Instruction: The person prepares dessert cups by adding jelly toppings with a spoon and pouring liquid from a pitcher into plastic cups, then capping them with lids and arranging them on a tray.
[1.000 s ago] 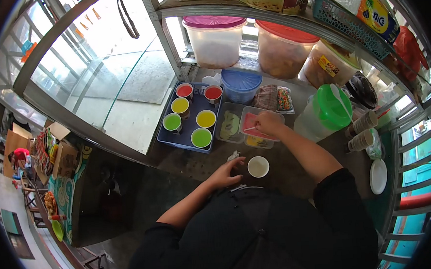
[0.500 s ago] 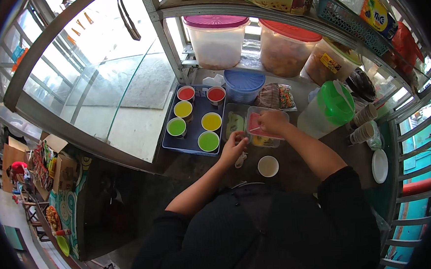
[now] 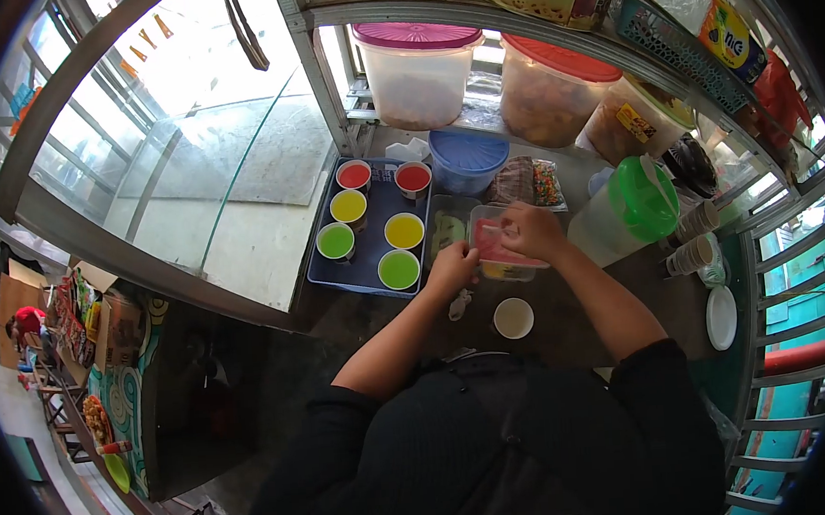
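My right hand (image 3: 535, 232) is closed in a pinch on a small whitish utensil (image 3: 498, 231), perhaps a plastic spoon, over a clear container of pink-red contents (image 3: 497, 252). At that container's left edge my left hand (image 3: 455, 268) is closed, its fingers pressed together; what they hold, if anything, is hidden. Left of the pink container lies another clear container with pale green contents (image 3: 446, 229). A container with something yellow (image 3: 501, 272) shows partly at the pink one's front. Closer to my body stands a paper cup (image 3: 513, 318) with a pale inside.
A blue tray (image 3: 384, 179) at left bears several cups of red, yellow and green. Behind are a blue-lidded tub (image 3: 468, 162) and bagged sprinkles (image 3: 545, 185). A green-lidded pitcher (image 3: 609, 222), stacked cups (image 3: 694, 255) and a white oval lid (image 3: 721, 318) stand right. A shelf (image 3: 397, 11) overhangs the back.
My left hand has turned and closed more beside the pink container. My right hand has shifted slightly right and up, with the small utensil raised. The view has tilted a little.
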A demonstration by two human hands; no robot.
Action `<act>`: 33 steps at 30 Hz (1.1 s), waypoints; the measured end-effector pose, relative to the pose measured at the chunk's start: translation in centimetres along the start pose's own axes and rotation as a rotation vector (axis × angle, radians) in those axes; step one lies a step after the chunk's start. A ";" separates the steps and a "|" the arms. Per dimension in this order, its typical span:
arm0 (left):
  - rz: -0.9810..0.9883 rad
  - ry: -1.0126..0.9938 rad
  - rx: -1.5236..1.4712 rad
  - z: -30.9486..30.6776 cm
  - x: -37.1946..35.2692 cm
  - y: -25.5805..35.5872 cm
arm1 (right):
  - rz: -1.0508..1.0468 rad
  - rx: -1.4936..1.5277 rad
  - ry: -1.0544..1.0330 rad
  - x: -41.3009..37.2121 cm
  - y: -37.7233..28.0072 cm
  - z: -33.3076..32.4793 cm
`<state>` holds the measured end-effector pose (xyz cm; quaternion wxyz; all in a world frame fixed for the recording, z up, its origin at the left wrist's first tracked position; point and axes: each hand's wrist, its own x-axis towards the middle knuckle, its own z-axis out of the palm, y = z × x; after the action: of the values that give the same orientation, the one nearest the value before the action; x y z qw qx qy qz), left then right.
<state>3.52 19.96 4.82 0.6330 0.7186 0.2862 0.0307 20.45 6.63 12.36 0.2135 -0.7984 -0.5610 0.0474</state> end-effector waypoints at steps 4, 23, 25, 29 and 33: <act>0.058 -0.048 0.180 0.2 -0.9 1.8 | 0.137 0.419 0.213 -3.6 0.9 -1.6; 0.466 -0.813 0.993 17.5 5.3 3.2 | 0.511 0.654 0.455 -25.9 8.8 -5.4; 0.667 -0.863 1.184 18.5 6.5 2.0 | 0.529 0.656 0.504 -27.1 9.5 -5.0; 0.314 -0.890 1.109 19.8 7.9 -0.4 | 0.522 0.700 0.499 -28.8 12.0 -4.4; 0.064 -0.768 1.001 19.0 5.7 1.3 | 0.540 0.700 0.486 -28.6 12.8 -5.6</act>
<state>16.50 5.53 0.44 0.2763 0.8958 -0.0034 -0.3482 22.98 -24.71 7.65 0.5730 -0.7835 -0.2192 0.0988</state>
